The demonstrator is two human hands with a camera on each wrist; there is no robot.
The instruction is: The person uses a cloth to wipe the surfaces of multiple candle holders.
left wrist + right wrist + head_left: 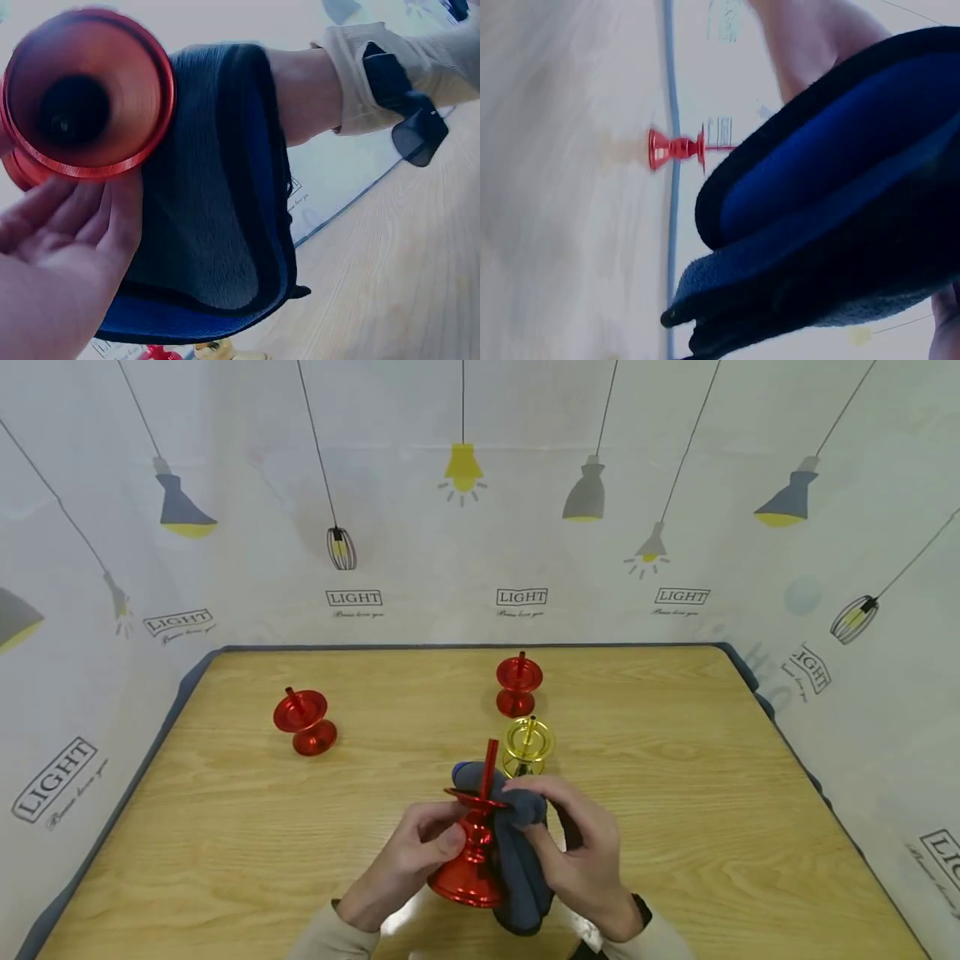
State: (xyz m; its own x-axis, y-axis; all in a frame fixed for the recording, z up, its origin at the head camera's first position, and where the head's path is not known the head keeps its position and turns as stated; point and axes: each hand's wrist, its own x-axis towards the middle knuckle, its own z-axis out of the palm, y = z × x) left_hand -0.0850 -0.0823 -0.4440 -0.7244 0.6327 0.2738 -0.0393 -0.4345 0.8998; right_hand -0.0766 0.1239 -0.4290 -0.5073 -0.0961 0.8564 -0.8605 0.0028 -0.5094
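My left hand [405, 860] grips a shiny red candle holder [472, 877] by its waist, upright but slightly tilted, its thin stem pointing up. A dark blue-grey cloth [519, 881] is bunched in my right hand [588, 852], whose thumb and fingers pinch it against the holder's right side and dish rim. From below, the left wrist view shows the hollow red base [131, 97], with the cloth [199, 180] hanging beside it. In the right wrist view the cloth [810, 172] covers much of the picture and hides most of the fingers.
Just beyond my hands stands a gold candle holder [528, 742], with a red one [517, 685] behind it. Another red candle holder [302, 720] stands at the left. The wooden table [675, 760] meets a white lamp-print curtain [420, 543] at its back and sides.
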